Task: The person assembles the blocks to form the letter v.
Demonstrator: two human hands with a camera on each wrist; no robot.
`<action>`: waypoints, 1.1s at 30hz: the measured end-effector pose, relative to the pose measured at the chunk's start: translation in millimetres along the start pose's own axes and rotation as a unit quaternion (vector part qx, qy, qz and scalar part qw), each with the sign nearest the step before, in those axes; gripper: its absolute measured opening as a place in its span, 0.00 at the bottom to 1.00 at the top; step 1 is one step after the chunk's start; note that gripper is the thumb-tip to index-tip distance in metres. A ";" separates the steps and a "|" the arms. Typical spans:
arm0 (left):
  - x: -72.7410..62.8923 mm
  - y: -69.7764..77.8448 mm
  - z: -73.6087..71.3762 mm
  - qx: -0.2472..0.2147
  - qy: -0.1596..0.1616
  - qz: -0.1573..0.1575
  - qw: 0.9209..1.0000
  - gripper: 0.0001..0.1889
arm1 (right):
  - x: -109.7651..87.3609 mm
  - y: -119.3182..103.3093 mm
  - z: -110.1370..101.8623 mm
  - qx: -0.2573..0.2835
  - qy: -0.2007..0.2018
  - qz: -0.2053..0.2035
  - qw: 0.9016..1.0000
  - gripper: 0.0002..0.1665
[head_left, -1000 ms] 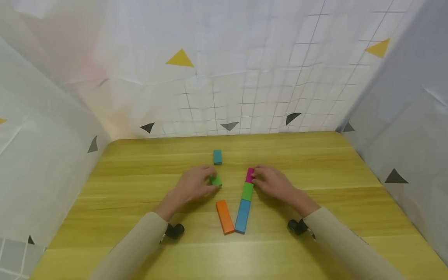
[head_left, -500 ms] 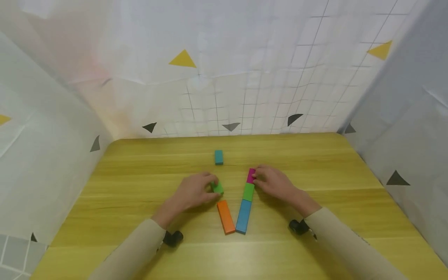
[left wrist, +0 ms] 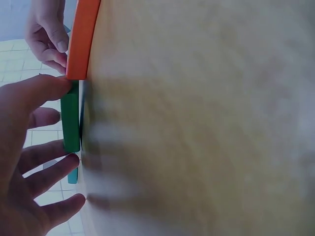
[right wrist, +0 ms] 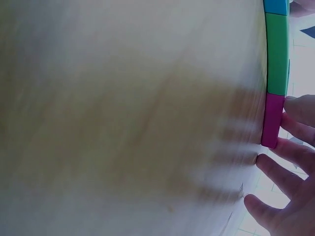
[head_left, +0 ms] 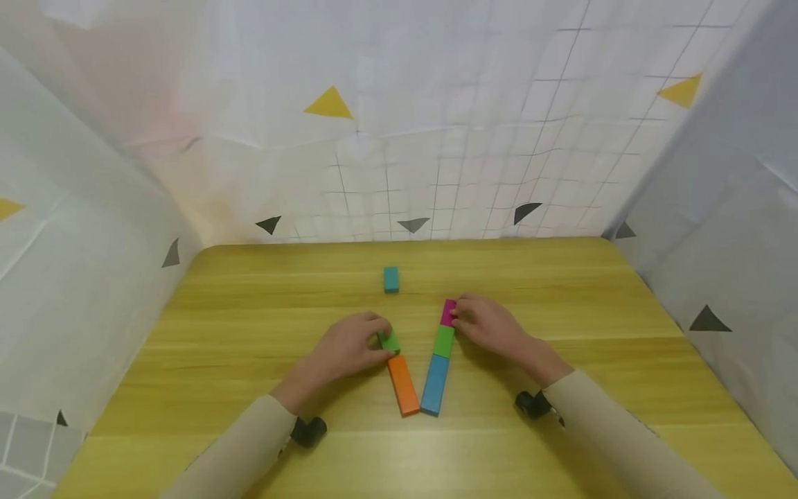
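Note:
My left hand (head_left: 351,344) pinches a green block (head_left: 389,342) between thumb and fingers, low over the table. The block's near end is right at the far end of an orange block (head_left: 404,385), as the left wrist view also shows. On the other side, my right hand (head_left: 489,324) holds a magenta block (right wrist: 273,120) by its ends, thumb at one and a fingertip at the other. That block heads a slanting row, followed by a second green block (head_left: 444,341) and a longer blue block (head_left: 434,384). Orange and blue meet at their near ends, forming a V.
A teal block (head_left: 391,279) lies alone farther back on the wooden table (head_left: 561,291). White patterned sheeting (head_left: 399,166) hangs behind the table and along both sides. A black wrist camera (head_left: 308,432) sits below the left sleeve, another on the right.
My left hand has drawn the green block nearer, down to the orange block's far end. My right hand stays at the magenta block. The head view has shifted slightly.

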State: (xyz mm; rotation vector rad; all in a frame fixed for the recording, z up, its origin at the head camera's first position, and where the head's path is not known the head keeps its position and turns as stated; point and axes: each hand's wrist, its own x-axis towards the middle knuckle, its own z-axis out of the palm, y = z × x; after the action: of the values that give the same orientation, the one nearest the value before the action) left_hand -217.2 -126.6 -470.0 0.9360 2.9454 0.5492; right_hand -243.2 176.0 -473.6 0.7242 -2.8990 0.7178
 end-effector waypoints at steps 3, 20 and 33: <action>0.6 0.1 -1.3 -0.003 -0.001 0.005 1.000 0.14 | 0.4 -1.3 -1.5 0.004 0.000 -0.001 1.000 0.07; -1.0 1.0 -1.2 -0.016 0.001 -0.005 1.000 0.12 | -0.9 1.8 0.9 0.006 0.004 -0.009 1.000 0.09; -1.4 -0.9 3.1 -0.011 0.005 0.001 1.000 0.15 | -0.2 3.1 0.7 0.002 0.007 -0.018 1.000 0.09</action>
State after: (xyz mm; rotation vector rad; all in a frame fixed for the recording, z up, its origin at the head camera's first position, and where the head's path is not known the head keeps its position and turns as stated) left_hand -216.3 -127.1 -473.3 0.9357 2.9412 0.5855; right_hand -244.5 178.2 -475.6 0.7675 -2.8651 0.7224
